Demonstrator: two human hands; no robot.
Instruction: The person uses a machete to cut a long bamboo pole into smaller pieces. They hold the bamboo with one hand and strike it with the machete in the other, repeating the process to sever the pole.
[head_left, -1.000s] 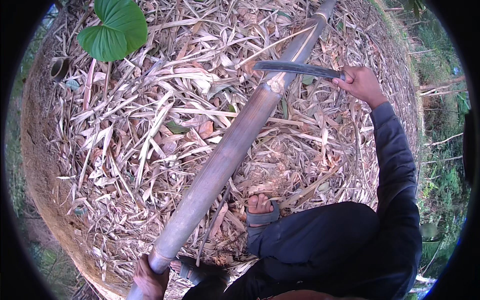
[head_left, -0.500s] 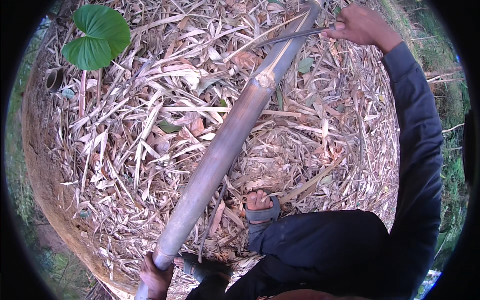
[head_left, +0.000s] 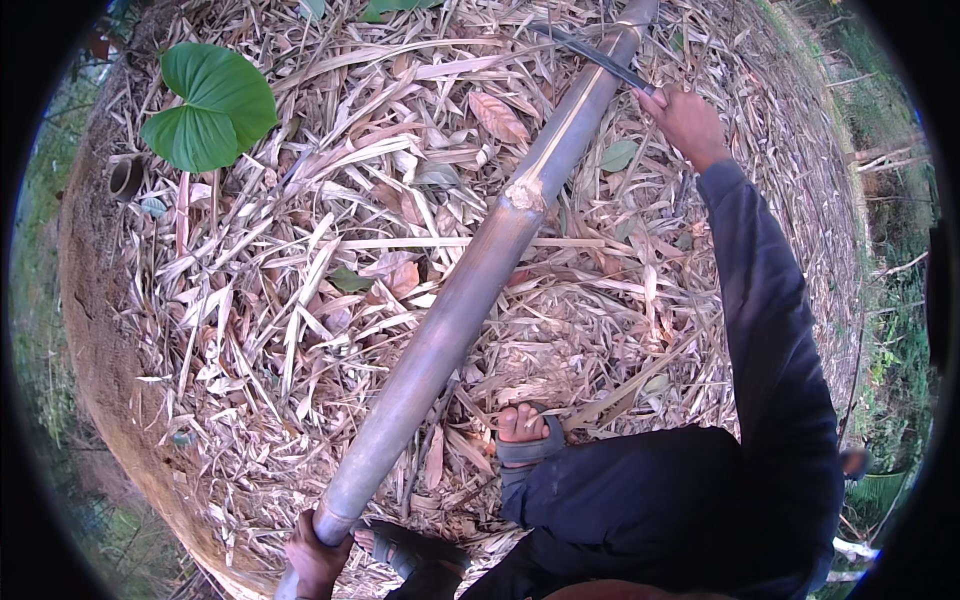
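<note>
Has a long grey-brown bamboo pole slanting near-left to far-right over dry, pale leaf litter, a heart-shaped green leaf left of it, and a long, dark metal blade over its far part.

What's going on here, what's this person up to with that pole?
A person's left hand grips a bamboo pole near its lower end, while the right hand holds a long knife. The blade crosses the pole's upper part; whether it touches is hard to tell. A pale strip runs up from a pale, roughened joint. Dry leaf litter covers the ground.
</note>
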